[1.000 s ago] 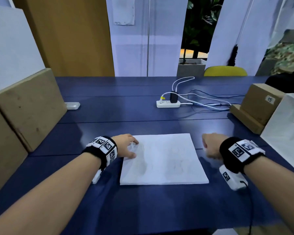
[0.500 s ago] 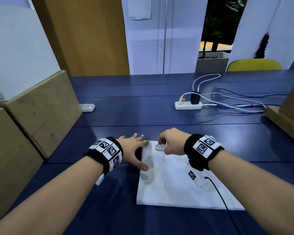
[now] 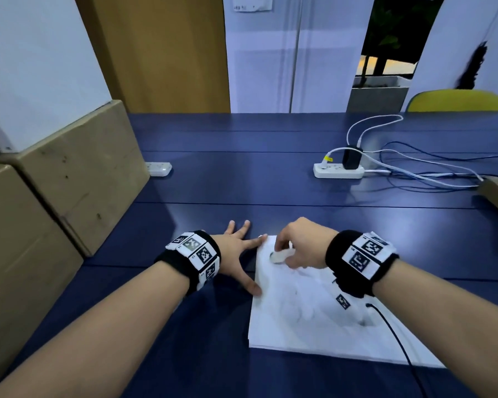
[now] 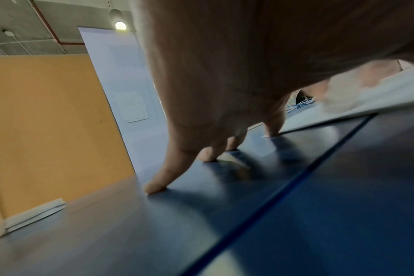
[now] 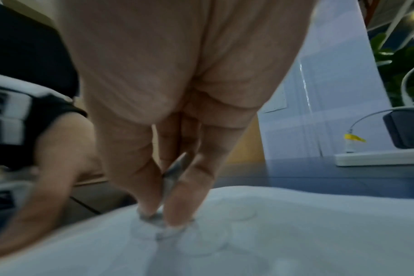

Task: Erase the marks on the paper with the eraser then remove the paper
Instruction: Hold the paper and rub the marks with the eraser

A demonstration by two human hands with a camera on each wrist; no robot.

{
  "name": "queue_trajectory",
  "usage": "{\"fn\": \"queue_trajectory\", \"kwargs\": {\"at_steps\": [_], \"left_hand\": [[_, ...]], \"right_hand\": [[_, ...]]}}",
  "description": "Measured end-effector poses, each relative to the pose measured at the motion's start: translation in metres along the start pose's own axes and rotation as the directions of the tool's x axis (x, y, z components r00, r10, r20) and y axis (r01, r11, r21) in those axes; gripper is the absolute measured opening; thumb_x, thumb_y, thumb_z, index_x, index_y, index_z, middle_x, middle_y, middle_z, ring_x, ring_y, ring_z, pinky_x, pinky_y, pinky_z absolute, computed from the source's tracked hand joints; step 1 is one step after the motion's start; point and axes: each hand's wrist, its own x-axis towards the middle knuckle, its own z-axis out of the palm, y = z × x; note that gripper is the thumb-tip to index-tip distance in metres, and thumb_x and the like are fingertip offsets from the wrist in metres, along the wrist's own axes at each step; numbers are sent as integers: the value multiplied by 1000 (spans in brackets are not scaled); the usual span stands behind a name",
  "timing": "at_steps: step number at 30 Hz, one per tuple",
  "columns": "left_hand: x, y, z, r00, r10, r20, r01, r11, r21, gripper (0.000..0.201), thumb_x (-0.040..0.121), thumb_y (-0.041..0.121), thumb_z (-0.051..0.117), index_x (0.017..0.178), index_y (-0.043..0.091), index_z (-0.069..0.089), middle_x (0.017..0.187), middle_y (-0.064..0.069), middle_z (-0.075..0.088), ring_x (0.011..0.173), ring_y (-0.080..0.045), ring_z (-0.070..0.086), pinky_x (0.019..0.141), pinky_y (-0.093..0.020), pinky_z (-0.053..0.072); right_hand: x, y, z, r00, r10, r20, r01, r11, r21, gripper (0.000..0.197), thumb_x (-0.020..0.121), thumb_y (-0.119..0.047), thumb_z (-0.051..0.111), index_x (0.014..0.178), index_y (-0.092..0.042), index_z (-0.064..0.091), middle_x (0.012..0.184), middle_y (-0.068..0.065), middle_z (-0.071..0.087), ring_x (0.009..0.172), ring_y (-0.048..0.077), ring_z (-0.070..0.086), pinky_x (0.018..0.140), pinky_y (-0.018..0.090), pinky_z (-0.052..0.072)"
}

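The right hand (image 3: 301, 244) is curled over the far left part of the paper (image 3: 322, 320), its thumb and fingers pinching a small pale eraser (image 3: 279, 256) whose lower end is pressed onto the sheet. In the right wrist view the eraser (image 5: 171, 179) shows as a thin grey slab between the fingertips (image 5: 177, 209), standing on faint round pencil marks (image 5: 201, 244). The left hand (image 3: 236, 254) lies spread and flat, fingers straight: the thumb and forefinger tips rest on the paper's left edge and far left corner, the other fingers on the blue table (image 3: 242, 182) just beside it. It holds nothing.

The paper lies flat on the near part of the table, a little right of centre. Both wrists wear black bands with black-and-white square markers. Cardboard boxes (image 3: 69, 173) stand along the left side. Farther off, a white power strip (image 3: 338, 170) with a black plug and trailing cables sits to the right, and a small white object (image 3: 158, 168) lies far left beside the boxes.
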Motion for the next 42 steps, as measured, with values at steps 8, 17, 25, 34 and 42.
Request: {"fn": "queue_trajectory", "kwargs": {"at_steps": [8, 17, 25, 34, 42], "left_hand": [[0, 4, -1, 1000, -4, -1, 4, 1000, -1, 126, 55, 78, 72, 147, 52, -10, 159, 4, -25, 146, -30, -22, 111, -63, 14], [8, 1, 2, 1000, -3, 0, 3, 1000, -7, 128, 50, 81, 72, 146, 54, -10, 159, 4, -23, 146, -28, -22, 115, -56, 14], [7, 1, 3, 1000, -6, -3, 6, 1000, -24, 129, 51, 79, 73, 147, 52, -9, 159, 3, -23, 146, -30, -22, 117, -56, 14], [6, 1, 3, 1000, -18, 1, 18, 1000, -14, 129, 51, 79, 73, 146, 53, -9, 159, 5, -23, 145, -30, -22, 116, -58, 14], [5, 2, 2, 1000, -13, -9, 13, 1000, -26, 129, 51, 77, 75, 147, 53, -8, 159, 5, -23, 145, -28, -23, 117, -58, 15]], "right_hand": [[17, 8, -4, 997, 41, -60, -38, 998, 45, 22, 81, -15, 69, 103, -15, 69, 82, -2, 74, 58, 18, 72, 61, 27, 59], [0, 4, 0, 997, -48, 56, 46, 999, 30, 16, 78, -16, 69, 91, -24, 65, 78, -9, 65, 53, 14, 70, 65, 35, 62], [3, 4, 10, 1000, -1, -4, 1, 991, 136, 21, 78, -16, 73, 98, -16, 70, 74, -14, 61, 51, 12, 71, 63, 29, 60], [18, 20, -1, 992, 81, -95, -72, 993, 97, 14, 77, -13, 72, 90, -13, 67, 82, 1, 71, 52, 17, 71, 65, 34, 62], [12, 14, -3, 1000, 31, 2, -31, 1000, 4, 15, 81, -15, 71, 90, -18, 59, 85, -4, 63, 48, 16, 66, 62, 34, 59]]}}
